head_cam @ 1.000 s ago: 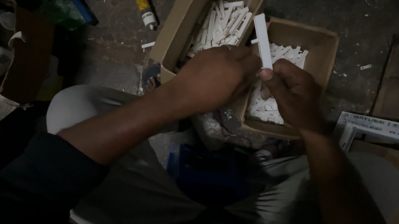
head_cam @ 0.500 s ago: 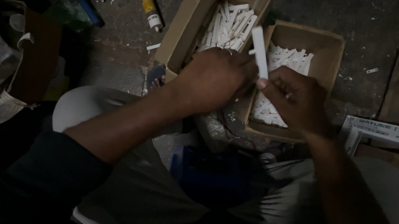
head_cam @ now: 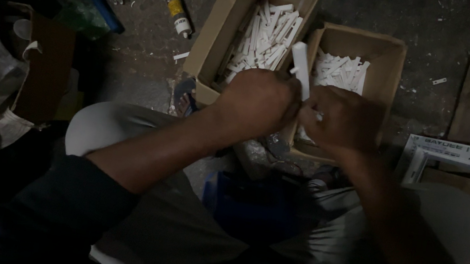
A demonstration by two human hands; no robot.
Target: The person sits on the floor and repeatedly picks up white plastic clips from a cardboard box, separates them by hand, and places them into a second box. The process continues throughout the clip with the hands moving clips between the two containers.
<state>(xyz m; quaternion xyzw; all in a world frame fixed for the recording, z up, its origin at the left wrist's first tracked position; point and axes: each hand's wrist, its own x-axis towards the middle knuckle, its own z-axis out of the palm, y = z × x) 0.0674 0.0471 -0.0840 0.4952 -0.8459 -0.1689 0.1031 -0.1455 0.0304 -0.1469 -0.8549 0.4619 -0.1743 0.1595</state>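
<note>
White plastic strip [head_cam: 301, 67], upright, pinched between left hand [head_cam: 258, 101] and right hand [head_cam: 341, 120], above smaller cardboard box [head_cam: 392, 68]

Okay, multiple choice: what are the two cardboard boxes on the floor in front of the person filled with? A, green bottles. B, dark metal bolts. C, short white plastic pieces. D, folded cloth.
C. Both the left cardboard box and the right cardboard box hold heaps of short white pieces, and the left hand and right hand hold one such white piece between them above the boxes.
</note>
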